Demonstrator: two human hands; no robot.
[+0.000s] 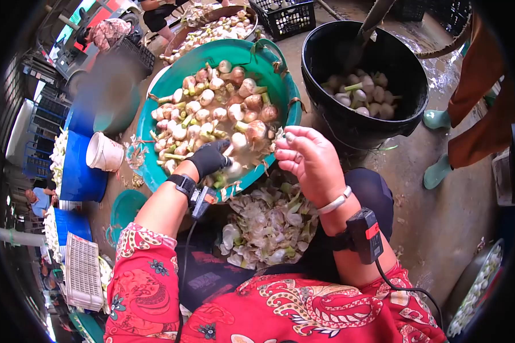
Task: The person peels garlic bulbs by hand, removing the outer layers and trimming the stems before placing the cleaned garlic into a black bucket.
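Observation:
My left hand (210, 158), in a black glove, is over the near side of a green tub (149, 143). Its fingers are closed around a garlic bulb (230, 151). Many garlic bulbs (218, 114) with short stems lie in murky water in this tub. My bare right hand (306, 151) is raised at the tub's right edge, fingers curled toward the thumb. Something small and greyish shows at the thumb tip; I cannot make it out. Below, between my legs, lies a heap of garlic peels (272, 226).
A black bucket (360, 128) with cleaned garlic stands at the right, and a person's legs in brown trousers (475, 86) are beyond it. A black crate (286, 17) and a pan of garlic (223, 28) are behind. Blue tubs (83, 171) and a white bucket (105, 151) stand left.

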